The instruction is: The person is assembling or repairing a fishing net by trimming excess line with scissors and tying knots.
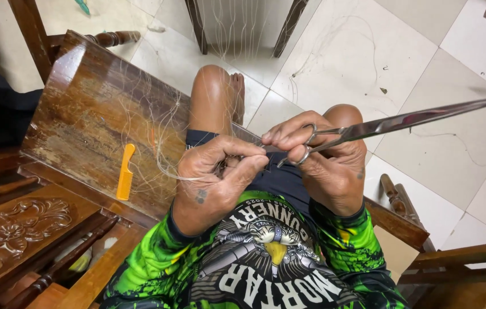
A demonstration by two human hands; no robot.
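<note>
The right hand [326,169] is clenched around the ring handles of a long pair of slim, silver steel scissors [403,121], fingers threaded through the loops, with the narrow blades closed or nearly so and pointing out to the right, over the pale tiled floor [334,51]. Just beside it, the left hand [217,180] pinches a thin, translucent strand of fishing-type line [168,171] between thumb and fingertips. The 2 hands almost touch above the lap.

From this, the work in hand looks like holding a fine line taut close to the scissors' pivot, ready for a trim. A cut would call for the blades to open slightly and the strand to be fed between them near the pinch, held steady so it does not slip.

The line curls left from the pinch over the worn, dark brown wooden bench [88,114], where more pale strands lie tangled beside a small orange plastic comb [125,171]. Other threads trail up over the floor.

Exactly where the strand meets the blades is hidden by the fingers. Whether the line is knotted, or part of a net, cannot be made out; the strands are too thin against the wood. The scissor tips reach almost to the picture's right edge.
</note>
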